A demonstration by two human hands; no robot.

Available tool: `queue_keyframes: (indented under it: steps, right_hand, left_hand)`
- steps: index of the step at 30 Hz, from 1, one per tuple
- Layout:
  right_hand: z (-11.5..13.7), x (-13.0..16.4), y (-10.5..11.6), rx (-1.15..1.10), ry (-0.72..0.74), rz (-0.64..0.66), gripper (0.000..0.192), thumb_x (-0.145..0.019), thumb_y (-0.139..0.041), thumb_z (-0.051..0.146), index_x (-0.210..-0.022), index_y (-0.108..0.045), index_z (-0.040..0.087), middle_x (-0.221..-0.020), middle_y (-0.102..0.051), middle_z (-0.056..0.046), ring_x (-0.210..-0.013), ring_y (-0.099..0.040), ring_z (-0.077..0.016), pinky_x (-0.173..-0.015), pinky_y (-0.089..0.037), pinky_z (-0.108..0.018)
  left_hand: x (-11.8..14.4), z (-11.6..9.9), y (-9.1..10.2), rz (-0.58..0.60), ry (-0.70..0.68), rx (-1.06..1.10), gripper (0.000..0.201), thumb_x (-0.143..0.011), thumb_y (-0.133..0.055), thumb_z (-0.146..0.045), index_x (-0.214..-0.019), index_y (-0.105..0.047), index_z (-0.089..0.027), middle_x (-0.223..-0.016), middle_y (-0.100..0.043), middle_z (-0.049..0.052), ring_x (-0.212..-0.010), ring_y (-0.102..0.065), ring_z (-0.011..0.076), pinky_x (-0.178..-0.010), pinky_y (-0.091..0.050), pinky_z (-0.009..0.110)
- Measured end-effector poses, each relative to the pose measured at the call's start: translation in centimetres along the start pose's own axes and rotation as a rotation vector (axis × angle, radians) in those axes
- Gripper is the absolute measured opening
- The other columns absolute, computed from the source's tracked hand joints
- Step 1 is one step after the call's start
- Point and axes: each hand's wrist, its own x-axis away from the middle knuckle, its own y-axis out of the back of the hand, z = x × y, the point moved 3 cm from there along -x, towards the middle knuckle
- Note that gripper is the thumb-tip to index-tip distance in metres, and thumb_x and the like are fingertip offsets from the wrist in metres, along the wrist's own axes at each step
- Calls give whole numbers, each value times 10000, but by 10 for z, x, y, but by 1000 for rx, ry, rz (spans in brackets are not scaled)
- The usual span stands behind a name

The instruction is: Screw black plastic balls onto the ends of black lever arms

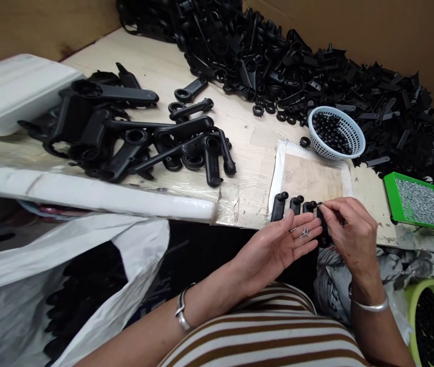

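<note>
Black plastic handles with round knobs (278,207) are lining the cream worktop's (245,199) edge; the left hand (276,244), fingers spread flat, is cradling small silver metal screws (304,233), needing a level palm; the right hand (350,227) is working at the row's end; whether its grip is closing on anything I cannot tell.

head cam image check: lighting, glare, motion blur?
Head view: light fairly even across the table; head view: black pile loses detail in its dark gaps; head view: small highlight on the bangle; head view: no obvious motion blur on left hand or right hand.
</note>
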Motion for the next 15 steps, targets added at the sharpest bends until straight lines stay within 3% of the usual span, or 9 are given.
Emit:
queue_keyframes:
  steps: [9,15]
  right_hand:
    - [4,-4,-4,235,188,59,49,-905,-585,157,-879,-615,185,-821,-674,-39,-792,-589,-162,-667,-435,-283]
    - [7,-4,-2,328,246,149,144,-900,-546,89,-883,-645,192,-847,-663,-43,-797,-559,-159,-674,-434,-274]
  left_hand:
    - [-2,-2,3,12,-3,17,370,-1009,-458,-361,-1144,-655,-77,-1301,-620,187,-1289,-541,269,-1144,-334,433]
    - [-3,-2,3,14,-2,19,380,-1002,-474,-370,-1165,-639,-69,-1332,-595,196,-1309,-520,277,-1142,-335,433]
